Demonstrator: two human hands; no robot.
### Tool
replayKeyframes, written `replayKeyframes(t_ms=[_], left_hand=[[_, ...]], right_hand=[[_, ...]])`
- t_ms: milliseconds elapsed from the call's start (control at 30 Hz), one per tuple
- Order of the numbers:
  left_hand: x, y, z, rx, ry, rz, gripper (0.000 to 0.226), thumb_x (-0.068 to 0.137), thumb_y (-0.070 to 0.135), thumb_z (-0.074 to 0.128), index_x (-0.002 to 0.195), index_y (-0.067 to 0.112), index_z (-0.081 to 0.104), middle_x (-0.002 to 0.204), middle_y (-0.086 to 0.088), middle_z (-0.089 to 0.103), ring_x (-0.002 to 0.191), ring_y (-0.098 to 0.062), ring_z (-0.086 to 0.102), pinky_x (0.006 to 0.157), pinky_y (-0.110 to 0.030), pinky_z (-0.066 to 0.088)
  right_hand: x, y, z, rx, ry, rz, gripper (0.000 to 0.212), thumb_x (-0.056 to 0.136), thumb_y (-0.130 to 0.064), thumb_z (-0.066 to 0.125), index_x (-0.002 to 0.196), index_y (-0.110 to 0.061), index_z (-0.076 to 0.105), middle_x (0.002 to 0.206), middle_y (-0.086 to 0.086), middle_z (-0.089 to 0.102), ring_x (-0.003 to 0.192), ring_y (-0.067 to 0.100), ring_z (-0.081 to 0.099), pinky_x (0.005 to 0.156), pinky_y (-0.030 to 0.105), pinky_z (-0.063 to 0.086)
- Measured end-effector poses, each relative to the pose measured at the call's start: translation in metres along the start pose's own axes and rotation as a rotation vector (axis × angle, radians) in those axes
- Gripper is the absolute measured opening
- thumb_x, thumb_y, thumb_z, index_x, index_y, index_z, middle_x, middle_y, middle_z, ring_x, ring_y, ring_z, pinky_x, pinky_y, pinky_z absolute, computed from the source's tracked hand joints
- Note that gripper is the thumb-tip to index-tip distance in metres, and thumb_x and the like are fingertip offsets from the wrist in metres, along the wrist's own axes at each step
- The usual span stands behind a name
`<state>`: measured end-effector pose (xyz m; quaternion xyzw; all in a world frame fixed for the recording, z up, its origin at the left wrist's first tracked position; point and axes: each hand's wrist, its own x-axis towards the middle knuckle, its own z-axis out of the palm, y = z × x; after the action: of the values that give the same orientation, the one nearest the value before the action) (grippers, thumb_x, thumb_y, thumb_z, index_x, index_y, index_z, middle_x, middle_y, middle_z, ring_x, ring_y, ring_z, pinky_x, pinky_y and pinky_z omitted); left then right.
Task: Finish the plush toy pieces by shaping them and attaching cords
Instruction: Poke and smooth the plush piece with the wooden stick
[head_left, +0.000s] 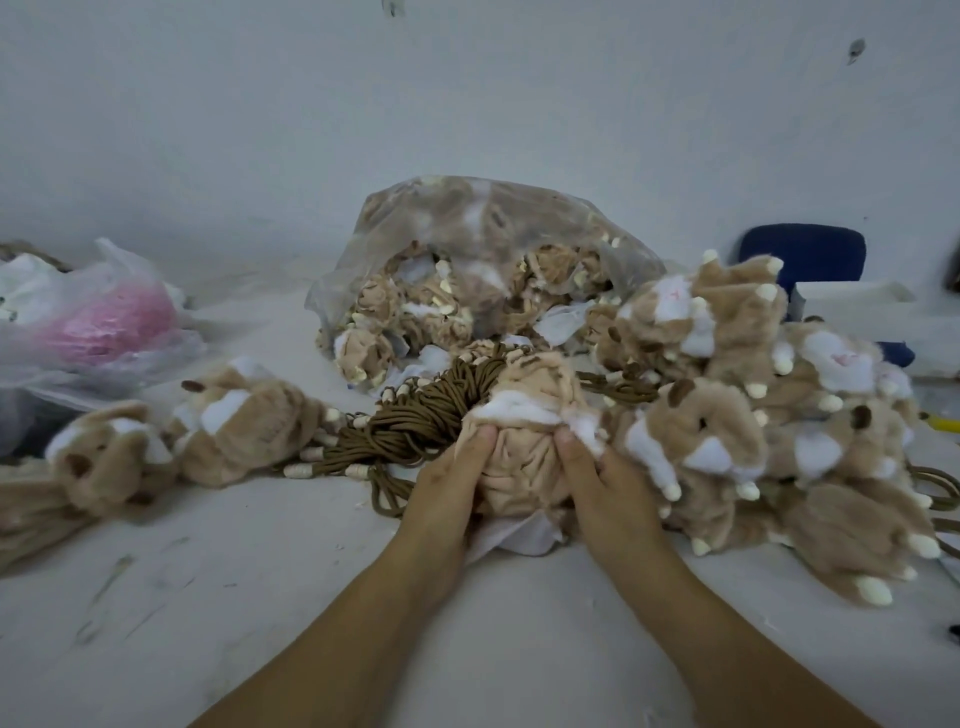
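An inside-out tan plush piece with a white patch sits on the table in front of me. My left hand grips its left side and my right hand grips its right side, thumbs pressed into the fabric near the white edge. A bundle of brown cords with pale beads lies just left of and behind the piece. Finished tan and white plush toys are heaped to the right. Two more plush toys lie to the left.
A clear plastic bag full of unturned plush pieces stands behind the cords. Another plastic bag with something pink inside lies at the far left. A blue chair back stands at the right, against the white wall.
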<state>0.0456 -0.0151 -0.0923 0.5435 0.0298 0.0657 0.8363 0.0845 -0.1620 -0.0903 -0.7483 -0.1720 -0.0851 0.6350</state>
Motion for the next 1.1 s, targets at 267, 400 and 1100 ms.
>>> replayKeyframes(t_ms=[267,400,1100], left_hand=[[-0.001,0.005,-0.001,0.029,-0.276,0.007,0.052,0.098,0.039,0.056,0.138,0.007,0.053,0.137,-0.016,0.059,0.129,-0.030,0.054,0.107,-0.039,0.046],[-0.003,0.001,0.001,0.067,-0.205,-0.043,0.036,0.078,0.030,0.081,0.110,0.016,0.074,0.116,-0.011,0.072,0.106,-0.022,0.070,0.082,-0.024,0.055],[-0.002,0.005,0.003,-0.083,-0.020,0.073,0.029,0.082,0.033,0.070,0.104,0.015,0.078,0.112,-0.013,0.073,0.105,-0.023,0.070,0.081,-0.026,0.056]], right_hand=[[0.008,-0.001,0.000,0.158,0.079,0.229,0.050,0.092,-0.058,0.039,0.068,-0.026,0.070,0.060,-0.006,0.070,0.055,0.004,0.066,0.049,0.015,0.050],[0.012,0.003,-0.001,0.207,0.106,0.286,0.050,0.094,-0.057,0.040,0.084,-0.020,0.072,0.069,-0.002,0.073,0.064,0.009,0.070,0.056,0.025,0.057],[0.002,-0.007,0.007,-0.160,-0.060,-0.052,0.026,0.095,-0.016,0.053,0.070,-0.011,0.048,0.051,-0.013,0.047,0.049,0.001,0.042,0.047,0.011,0.033]])
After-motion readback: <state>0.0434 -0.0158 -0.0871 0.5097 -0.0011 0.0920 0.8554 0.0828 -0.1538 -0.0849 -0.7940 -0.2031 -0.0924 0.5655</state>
